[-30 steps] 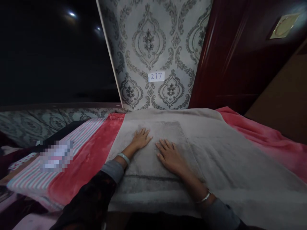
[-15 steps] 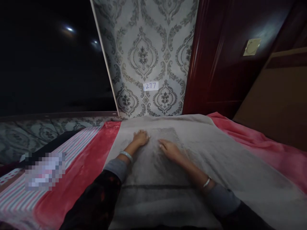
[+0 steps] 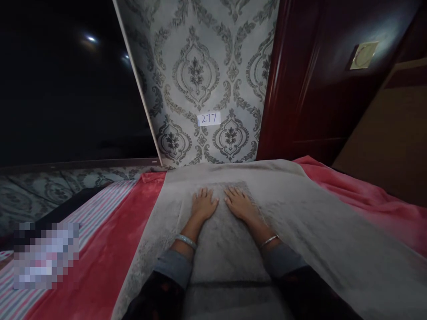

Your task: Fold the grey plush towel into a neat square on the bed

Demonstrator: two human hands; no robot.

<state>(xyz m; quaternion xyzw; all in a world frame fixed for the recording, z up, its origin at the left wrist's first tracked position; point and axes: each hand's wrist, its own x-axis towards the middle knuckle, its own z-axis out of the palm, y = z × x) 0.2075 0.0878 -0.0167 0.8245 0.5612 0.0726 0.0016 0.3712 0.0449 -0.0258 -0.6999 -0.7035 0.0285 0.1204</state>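
The grey towel is matt, nubbly cloth (terry, by its look). The red blanket is plush fleece with a soft sheen. The bangles are shiny metal. The wallpaper looks matt and embossed, its label plain paper, and the door is glossy dark-red wood.

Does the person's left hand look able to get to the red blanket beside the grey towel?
Probably yes. The left hand lies flat and open on the grey towel, holding nothing. The red blanket lies bare on that same side, with nothing between them but towel.
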